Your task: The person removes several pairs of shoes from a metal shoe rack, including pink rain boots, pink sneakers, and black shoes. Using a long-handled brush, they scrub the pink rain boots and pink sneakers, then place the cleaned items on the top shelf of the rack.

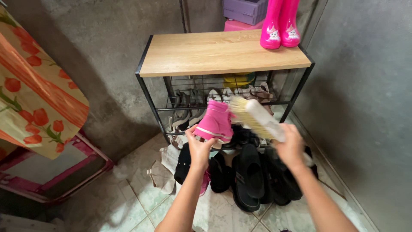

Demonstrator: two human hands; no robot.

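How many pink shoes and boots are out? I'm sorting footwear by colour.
Pink boots on the wooden shelf top: 2
Pink shoe in the left hand: 1
Total: 3
A bit of pink also peeks from the floor pile, unclear.

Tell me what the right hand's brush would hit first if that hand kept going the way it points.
Probably the pink boot in the left hand. The right hand aims its brush up and left, bristles just beside the boot. Depth is unclear; if it passes, the shoe rack follows.
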